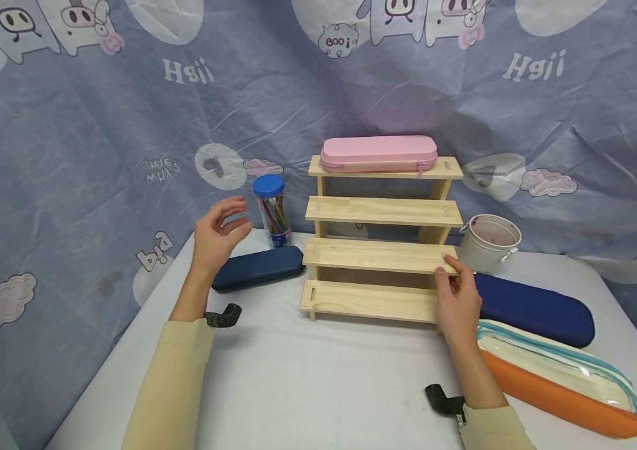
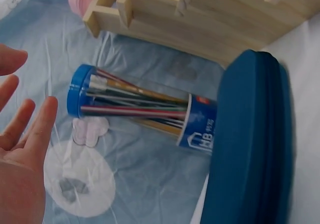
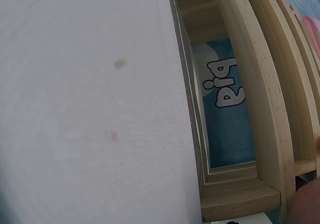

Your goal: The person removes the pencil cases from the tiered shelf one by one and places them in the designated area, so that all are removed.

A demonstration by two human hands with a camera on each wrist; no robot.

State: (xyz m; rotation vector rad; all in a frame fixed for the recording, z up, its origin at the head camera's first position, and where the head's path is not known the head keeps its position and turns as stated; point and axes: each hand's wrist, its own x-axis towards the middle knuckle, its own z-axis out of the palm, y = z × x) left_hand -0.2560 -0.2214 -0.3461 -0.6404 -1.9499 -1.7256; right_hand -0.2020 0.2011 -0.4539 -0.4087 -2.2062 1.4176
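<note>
A four-tier wooden display shelf (image 1: 380, 254) stands on the white table. My right hand (image 1: 460, 303) is at its right end, fingers curled over the edge of the second-lowest tier and the thumb at its front. In the right wrist view only a sliver of that hand (image 3: 306, 204) shows. My left hand (image 1: 215, 234) is raised above a dark blue case (image 1: 259, 269), holding nothing, its fingers spread loosely. Near its fingertips, but apart from them, a clear tub of pencils (image 2: 142, 104) with a blue lid stands upright behind the case.
On the top tier lies a pink pencil case (image 1: 379, 153). To the shelf's right are a whitish metal bucket (image 1: 489, 240), a navy case (image 1: 532, 309) and an orange and cream pouch with a clear window (image 1: 562, 381). A printed blue-grey cloth (image 1: 99, 187) hangs behind the table.
</note>
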